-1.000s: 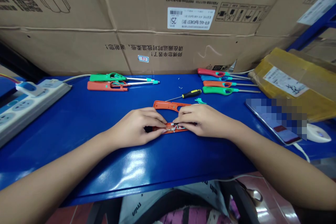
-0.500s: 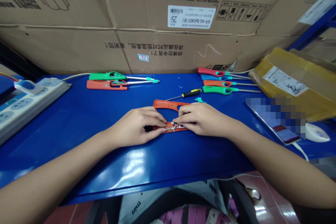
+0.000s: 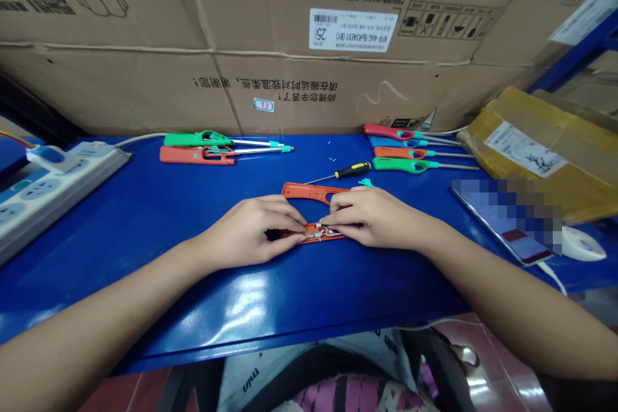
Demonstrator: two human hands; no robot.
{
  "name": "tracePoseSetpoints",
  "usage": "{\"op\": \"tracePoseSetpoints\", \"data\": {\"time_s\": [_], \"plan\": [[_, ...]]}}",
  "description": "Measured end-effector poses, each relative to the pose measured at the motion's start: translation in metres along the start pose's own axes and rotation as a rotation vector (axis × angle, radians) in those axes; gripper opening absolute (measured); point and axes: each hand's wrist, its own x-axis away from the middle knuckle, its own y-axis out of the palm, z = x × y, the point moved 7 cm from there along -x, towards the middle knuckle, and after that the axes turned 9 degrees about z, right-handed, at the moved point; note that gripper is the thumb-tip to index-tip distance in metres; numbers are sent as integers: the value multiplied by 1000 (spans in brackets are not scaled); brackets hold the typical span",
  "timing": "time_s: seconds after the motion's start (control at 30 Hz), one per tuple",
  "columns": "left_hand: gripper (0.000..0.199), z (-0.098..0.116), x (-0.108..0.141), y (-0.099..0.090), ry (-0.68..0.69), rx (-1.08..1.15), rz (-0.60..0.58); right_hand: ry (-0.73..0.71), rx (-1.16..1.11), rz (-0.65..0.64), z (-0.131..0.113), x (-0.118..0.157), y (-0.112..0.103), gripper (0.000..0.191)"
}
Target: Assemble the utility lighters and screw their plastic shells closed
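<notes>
An orange lighter half-shell (image 3: 316, 233) lies on the blue table, small white and metal parts and wires showing inside it. My left hand (image 3: 258, 232) grips its left end between thumb and fingers. At its right end, my right hand (image 3: 369, 215) has its fingers bent and pressed on the shell and the parts there; its fingertips partly hide what they touch. Just beyond, the matching orange half-shell (image 3: 309, 192) rests with its right end behind my right hand. A small turquoise piece (image 3: 365, 183) lies close to my right knuckles.
A black-and-yellow screwdriver (image 3: 352, 170) lies behind the shells. Long-necked lighters (image 3: 400, 153) sit at back right; a green lighter (image 3: 197, 140) and an orange one are at back left. A power strip (image 3: 58, 187), a phone (image 3: 502, 225) and a yellow parcel (image 3: 545, 154) flank the table (image 3: 193, 206).
My right fingertips have shifted very slightly on the orange half-shell, showing a little more of the wires. My left hand keeps its hold, and the other things lie as before.
</notes>
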Motion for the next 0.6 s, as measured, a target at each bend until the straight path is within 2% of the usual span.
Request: {"op": "tracePoseSetpoints", "data": {"time_s": [0.23, 0.6], "plan": [[20, 1, 0, -1, -7, -5, -7, 0, -42, -7, 1, 0, 0, 23], [20, 0, 0, 1, -20, -5, -23, -108, 29, 11, -2, 2, -2, 27]]}}
